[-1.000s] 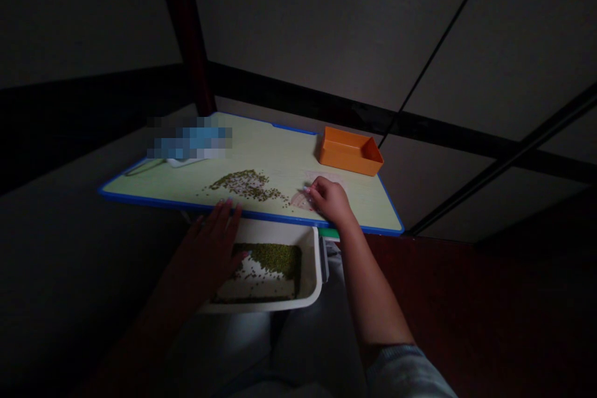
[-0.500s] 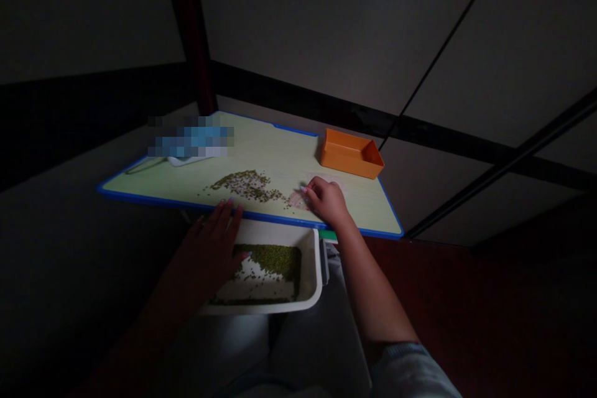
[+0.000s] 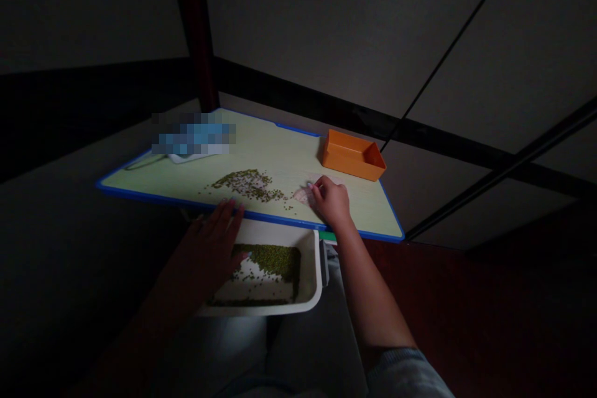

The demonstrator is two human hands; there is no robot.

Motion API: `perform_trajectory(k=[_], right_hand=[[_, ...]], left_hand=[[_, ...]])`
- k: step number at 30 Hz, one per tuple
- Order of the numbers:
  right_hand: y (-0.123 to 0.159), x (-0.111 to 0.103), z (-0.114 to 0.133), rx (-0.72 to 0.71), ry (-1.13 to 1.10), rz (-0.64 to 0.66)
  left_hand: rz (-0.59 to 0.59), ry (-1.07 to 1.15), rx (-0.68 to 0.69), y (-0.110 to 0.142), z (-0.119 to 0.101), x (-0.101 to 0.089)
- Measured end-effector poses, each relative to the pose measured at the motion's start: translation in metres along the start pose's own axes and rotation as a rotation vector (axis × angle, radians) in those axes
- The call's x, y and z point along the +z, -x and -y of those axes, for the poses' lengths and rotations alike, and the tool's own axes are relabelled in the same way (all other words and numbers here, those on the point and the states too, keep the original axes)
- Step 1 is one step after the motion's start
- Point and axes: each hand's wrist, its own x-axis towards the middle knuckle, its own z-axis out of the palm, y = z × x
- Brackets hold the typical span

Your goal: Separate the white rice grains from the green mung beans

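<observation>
My right hand (image 3: 332, 200) is over the table's right half, thumb and fingers pinched together; whatever is between the fingertips is too small to name. A printed picture on the tabletop shows beside it. Left of it lies a scattered patch of small green beans (image 3: 252, 184), with a few strays toward the hand. My left hand (image 3: 212, 242) reaches across the left part of a white tub (image 3: 311, 286), fingers stretched out and tips at the table's front edge. More green beans (image 3: 275, 259) are heaped along the tub's far side, and loose ones dot its floor.
The pale yellow-green table (image 3: 261, 137) has a blue rim. An orange box (image 3: 354, 158) stands at its back right. At the back left a blurred-out blue object (image 3: 196, 137) rests on something white. A wall stands behind the table; the tub sits below its front edge, above my legs.
My right hand has shifted slightly to the right and stays pinched. The left hand keeps its place at the table edge. The whole view has turned a little.
</observation>
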Motion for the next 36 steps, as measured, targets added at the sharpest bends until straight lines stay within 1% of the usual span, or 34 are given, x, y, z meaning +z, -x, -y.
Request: perform_trajectory(k=[3,7,11,14,20,22,25,29,32,36], right_hand=[[0.0,0.001,-0.002,0.038,-0.015,-0.029],[-0.001,0.005,-0.008,0.063,-0.115,-0.064],[-0.001,0.007,-0.01,0.064,-0.152,-0.06],[-0.001,0.004,-0.005,0.041,-0.101,-0.024],[-0.004,-0.002,0.006,0.027,0.128,0.05],[-0.006,-0.003,0.006,0.036,0.202,0.05],[-0.01,-0.006,0.003,0.09,0.276,0.03],[-0.015,-0.01,-0.006,0.176,0.308,0.025],[-0.017,-0.013,-0.013,0.229,0.286,-0.005],[-0.019,-0.017,-0.018,0.242,0.214,-0.055]], left_hand=[[0.002,0.005,-0.009,0.0,0.0,0.0],[-0.002,0.006,-0.003,0.0,-0.001,-0.001],[0.004,0.015,-0.008,-0.001,-0.001,-0.002],[0.014,0.023,-0.018,-0.001,-0.002,-0.003],[0.033,0.035,-0.028,-0.003,-0.004,-0.007],[0.031,0.042,-0.032,-0.003,-0.004,-0.006],[0.018,0.045,-0.025,-0.003,-0.003,-0.004],[-0.005,0.02,-0.006,-0.002,-0.002,-0.002],[-0.005,0.01,-0.003,-0.002,-0.003,-0.003],[-0.004,0.035,-0.007,-0.002,-0.002,-0.003]])
